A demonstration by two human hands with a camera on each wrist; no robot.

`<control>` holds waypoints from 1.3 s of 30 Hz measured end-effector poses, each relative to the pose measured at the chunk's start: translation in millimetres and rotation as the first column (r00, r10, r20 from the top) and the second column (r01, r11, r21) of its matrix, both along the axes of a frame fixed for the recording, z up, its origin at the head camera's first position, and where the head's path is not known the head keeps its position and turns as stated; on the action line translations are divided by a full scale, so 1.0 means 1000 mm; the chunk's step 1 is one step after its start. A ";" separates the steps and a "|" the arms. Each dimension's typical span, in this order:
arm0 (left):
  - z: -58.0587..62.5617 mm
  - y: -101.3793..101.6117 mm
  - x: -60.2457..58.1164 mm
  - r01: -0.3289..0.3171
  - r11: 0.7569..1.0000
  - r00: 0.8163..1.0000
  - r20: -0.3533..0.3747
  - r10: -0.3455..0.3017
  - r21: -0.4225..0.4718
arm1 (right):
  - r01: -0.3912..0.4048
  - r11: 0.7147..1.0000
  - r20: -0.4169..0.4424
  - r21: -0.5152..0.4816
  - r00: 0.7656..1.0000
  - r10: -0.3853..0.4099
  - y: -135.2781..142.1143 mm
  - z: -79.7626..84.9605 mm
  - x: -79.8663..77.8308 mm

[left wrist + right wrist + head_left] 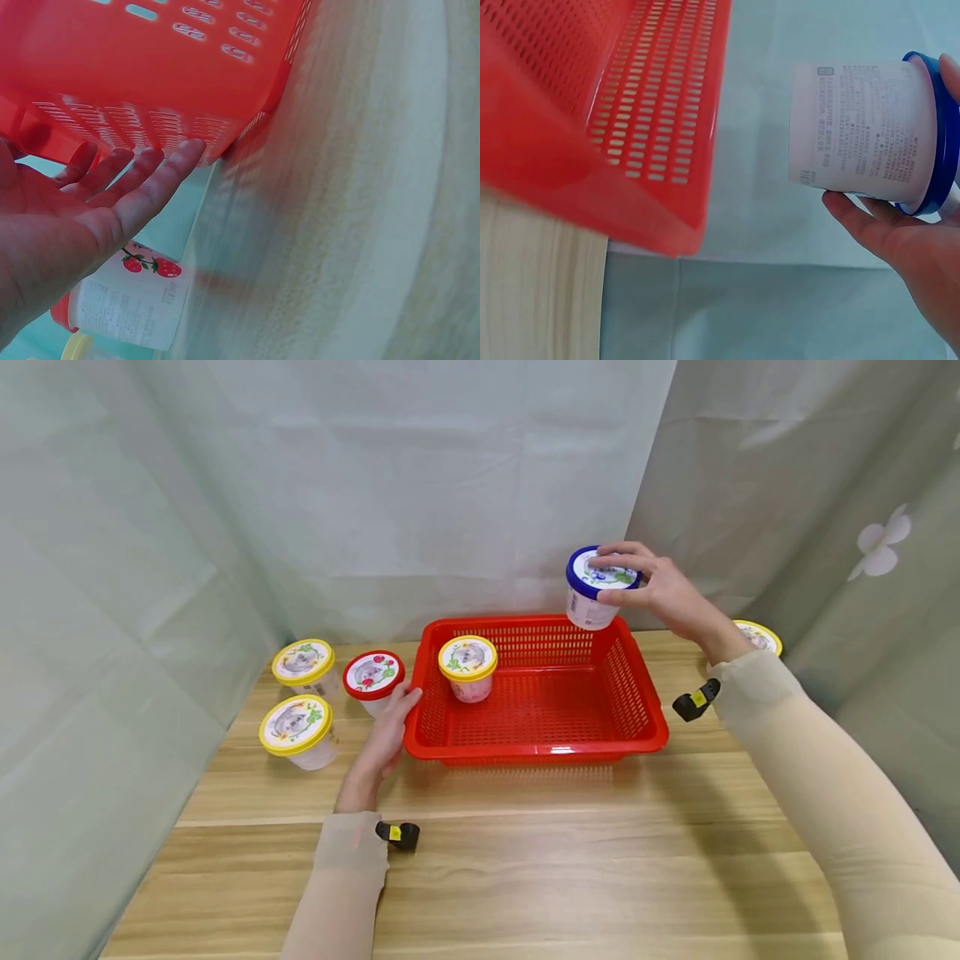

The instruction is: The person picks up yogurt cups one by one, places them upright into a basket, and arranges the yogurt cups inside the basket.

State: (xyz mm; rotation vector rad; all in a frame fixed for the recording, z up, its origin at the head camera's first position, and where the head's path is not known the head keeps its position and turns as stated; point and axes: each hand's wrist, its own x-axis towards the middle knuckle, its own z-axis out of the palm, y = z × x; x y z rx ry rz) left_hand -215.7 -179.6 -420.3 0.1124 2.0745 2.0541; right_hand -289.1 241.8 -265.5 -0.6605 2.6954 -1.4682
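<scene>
My right hand (656, 589) grips a white tub with a blue lid (588, 610) by its lid, above the back right corner of the red basket (536, 750). The right wrist view shows fine print on the tub's side (862, 127) and the fingers around the lid end. At the basket's left side, my left hand (390, 722) holds the rim. Its fingers (157, 184) lie along the outer wall below the rim. Inside the basket, toward the left, a yellow-lidded tub (471, 681) stands upright.
Left of the basket stand a red-lidded tub (373, 677) and two yellow-lidded tubs, one at the back (303, 662) and one nearer (298, 727). Another yellow-lidded tub (759, 635) is partly hidden behind the right forearm. Curtains (450, 485) hang around the wooden table (562, 860).
</scene>
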 end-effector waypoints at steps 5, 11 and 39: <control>-0.001 0.001 0.000 0.007 1.000 1.000 -0.003 -0.007 0.006 | -0.042 0.999 0.016 -0.016 0.999 0.042 -0.013 0.000 -0.005; -0.001 0.002 0.001 0.009 1.000 1.000 -0.004 -0.009 0.007 | -0.080 0.997 0.040 -0.015 0.996 0.080 -0.029 -0.005 -0.011; -0.001 0.007 0.002 0.007 1.000 1.000 -0.001 -0.007 0.017 | -0.409 0.912 0.156 0.031 0.903 0.400 -0.075 -0.027 -0.004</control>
